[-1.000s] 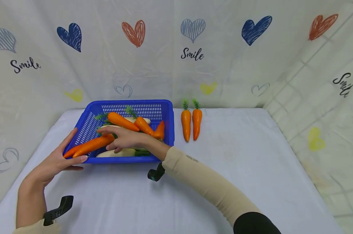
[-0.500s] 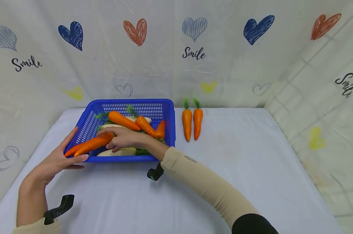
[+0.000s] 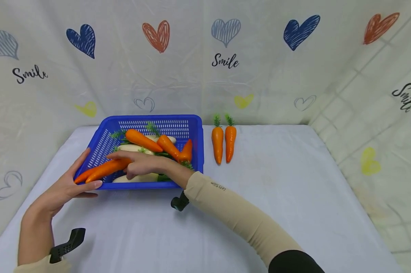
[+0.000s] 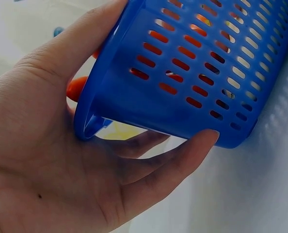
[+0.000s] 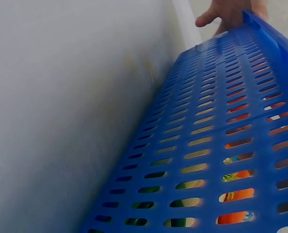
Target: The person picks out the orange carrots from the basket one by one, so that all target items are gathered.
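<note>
Hands point(image 3: 61, 189) point(image 3: 145, 163): left on basket rim point(image 3: 114, 186), right past front edge point(image 3: 147, 185), at carrot point(image 3: 108, 169).

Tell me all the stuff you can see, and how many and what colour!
Basket: 1, blue, left part of the table
Carrots in the basket: at least 5, orange
Radish-like vegetables: at least 3, white with green tops, in the basket
Loose carrots: 2, orange with green tops, right of the basket
Table cover: 1, white, under everything
Backdrop: whitish, behind, with coloured hearts and black "Smile" words
Wrist mounts: 2, black, one per wrist
Sleeves: 2, beige, on the arms
Left hand: 1, holding the basket's near left corner
Right hand: 1, over the basket, grip partly hidden
</note>
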The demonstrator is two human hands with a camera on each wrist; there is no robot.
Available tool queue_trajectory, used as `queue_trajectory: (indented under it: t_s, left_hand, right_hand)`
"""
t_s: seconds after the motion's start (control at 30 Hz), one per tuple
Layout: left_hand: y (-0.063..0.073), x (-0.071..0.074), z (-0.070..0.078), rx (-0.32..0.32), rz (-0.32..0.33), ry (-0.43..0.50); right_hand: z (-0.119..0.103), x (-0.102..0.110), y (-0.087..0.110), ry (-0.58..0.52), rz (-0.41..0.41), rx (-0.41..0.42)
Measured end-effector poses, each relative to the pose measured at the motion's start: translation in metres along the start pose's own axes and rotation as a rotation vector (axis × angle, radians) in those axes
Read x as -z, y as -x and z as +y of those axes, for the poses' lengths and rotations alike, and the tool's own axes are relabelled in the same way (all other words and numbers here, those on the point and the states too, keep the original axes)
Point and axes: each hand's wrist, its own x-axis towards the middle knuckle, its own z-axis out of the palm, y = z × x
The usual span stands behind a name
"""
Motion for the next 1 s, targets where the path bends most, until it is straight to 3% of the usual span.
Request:
queue_trajectory:
  t_s: [0.27, 0.57, 0.8, 1.0]
  left_hand:
    - [0.005, 0.0, -0.002, 0.003, 0.006, 0.022]
    - [0.006, -0.002, -0.003, -0.013, 0.004, 0.043]
    - [0.004, -0.003, -0.003, -0.016, 0.007, 0.019]
    - [0.005, -0.003, 0.0, -0.021, 0.008, 0.025]
  right_hand:
    - [-0.004, -0.008, 0.0, -0.147, 0.107, -0.026]
    - [-0.003, -0.01, 0.007, -0.15, 0.2, 0.032]
    - [-0.002, -0.004, 0.018, -0.086, 0.26, 0.086]
    - [-0.006, 0.0, 0.025, -0.059, 0.374, 0.058]
